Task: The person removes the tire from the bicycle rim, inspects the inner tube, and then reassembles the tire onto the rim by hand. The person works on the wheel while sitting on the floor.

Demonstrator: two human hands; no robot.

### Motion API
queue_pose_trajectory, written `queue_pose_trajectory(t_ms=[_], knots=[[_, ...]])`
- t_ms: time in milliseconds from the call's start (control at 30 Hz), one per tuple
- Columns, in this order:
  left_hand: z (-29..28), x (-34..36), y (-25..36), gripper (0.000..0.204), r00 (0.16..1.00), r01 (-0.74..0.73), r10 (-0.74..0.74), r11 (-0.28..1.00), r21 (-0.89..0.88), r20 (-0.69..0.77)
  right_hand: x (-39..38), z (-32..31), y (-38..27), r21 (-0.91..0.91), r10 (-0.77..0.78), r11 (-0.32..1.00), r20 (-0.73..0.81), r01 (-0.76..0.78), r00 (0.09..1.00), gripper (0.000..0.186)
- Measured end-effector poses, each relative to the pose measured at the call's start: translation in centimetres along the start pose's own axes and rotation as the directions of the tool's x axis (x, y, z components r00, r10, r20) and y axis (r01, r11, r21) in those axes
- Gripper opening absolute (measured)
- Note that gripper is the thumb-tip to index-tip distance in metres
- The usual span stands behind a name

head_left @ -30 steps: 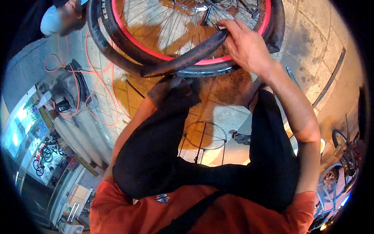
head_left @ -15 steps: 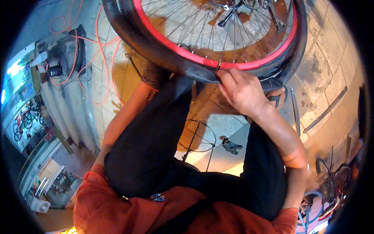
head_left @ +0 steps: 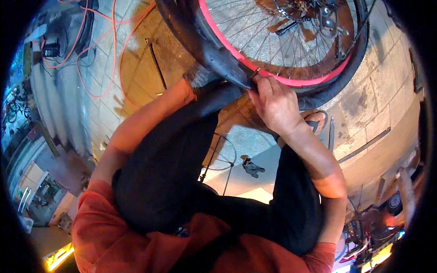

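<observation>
A bicycle wheel with a red rim (head_left: 307, 82) stands in front of me at the top of the view. Its black tire (head_left: 214, 54) sits partly off the rim on the near left side. My right hand (head_left: 277, 104) has its fingers bent and pressed together on the tire's edge, right beside a short valve stem (head_left: 256, 72) at the rim. My left hand (head_left: 199, 76), in a dark grey glove, is by the tire's lower left side, next to my left knee. The tire and knee hide its fingers.
A grey glove (head_left: 251, 167) and a thin wheel-like hoop (head_left: 222, 152) lie between my legs. Left are an orange hose (head_left: 114, 54) and a dark rod (head_left: 157, 66). Long strips (head_left: 364, 146) lie right, beyond my sandalled foot (head_left: 317, 120). Bicycles (head_left: 359, 236) stand lower right.
The view has shifted, with the wheel now farther right. The tire's near left part stands farther off the rim beside my right hand, which stays by the valve stem.
</observation>
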State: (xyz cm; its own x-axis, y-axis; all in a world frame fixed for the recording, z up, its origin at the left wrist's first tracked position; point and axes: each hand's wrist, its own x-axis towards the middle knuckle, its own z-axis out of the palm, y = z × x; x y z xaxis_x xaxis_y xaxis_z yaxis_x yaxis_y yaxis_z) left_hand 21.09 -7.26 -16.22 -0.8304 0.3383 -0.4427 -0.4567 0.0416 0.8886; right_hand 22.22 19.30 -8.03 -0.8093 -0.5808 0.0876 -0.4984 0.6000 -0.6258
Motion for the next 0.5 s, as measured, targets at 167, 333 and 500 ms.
queue_pose_trajectory(t_ms=[167,333,500], knots=[[-0.2,0.3,-0.8,0.015,1.000,-0.027,0.028,0.999,-0.044,0.012,0.5,0.0,-0.2,-0.077,-0.020,0.997,0.056,0.025,0.998,0.031],[0.4,0.5,-1.8,0.013,0.994,0.085,-0.094,0.984,-0.156,-0.049,2.1,-0.4,-0.5,0.004,0.016,1.000,-0.035,-0.016,0.999,0.026],[1.5,-0.3,0.7,0.025,0.965,-0.249,0.243,0.967,0.054,0.098,2.5,0.4,-1.0,0.097,0.171,0.980,0.044,-0.174,0.984,0.025]])
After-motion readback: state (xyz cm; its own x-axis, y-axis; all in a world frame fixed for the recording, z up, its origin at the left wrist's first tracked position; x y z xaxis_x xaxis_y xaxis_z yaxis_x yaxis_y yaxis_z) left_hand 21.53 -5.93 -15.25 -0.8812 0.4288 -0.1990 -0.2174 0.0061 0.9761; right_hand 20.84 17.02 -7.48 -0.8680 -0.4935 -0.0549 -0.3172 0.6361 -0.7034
